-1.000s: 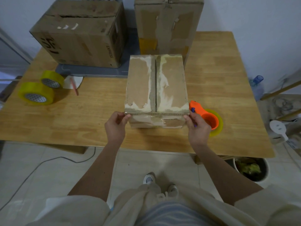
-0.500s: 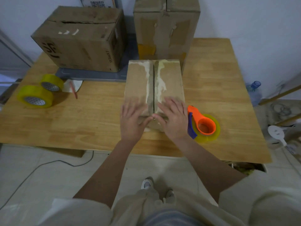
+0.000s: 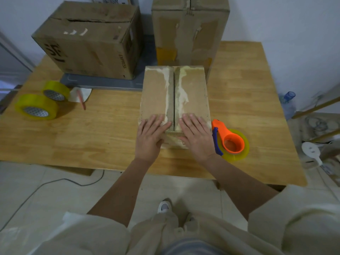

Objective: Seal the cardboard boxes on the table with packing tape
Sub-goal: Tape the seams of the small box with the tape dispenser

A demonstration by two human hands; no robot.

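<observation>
Cardboard box (image 3: 161,92) — flaps pressed down, seam untaped.
Left hand (image 3: 149,138) and right hand (image 3: 196,137) lie spread flat; releasing for the tape dispenser (image 3: 230,142) may let flaps spring open.

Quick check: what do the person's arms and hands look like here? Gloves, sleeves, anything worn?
Both hands are bare: left hand and right hand show no gloves, rings or watch. Forearms are uncovered. Loose cream-coloured sleeves end around the elbows.
</observation>
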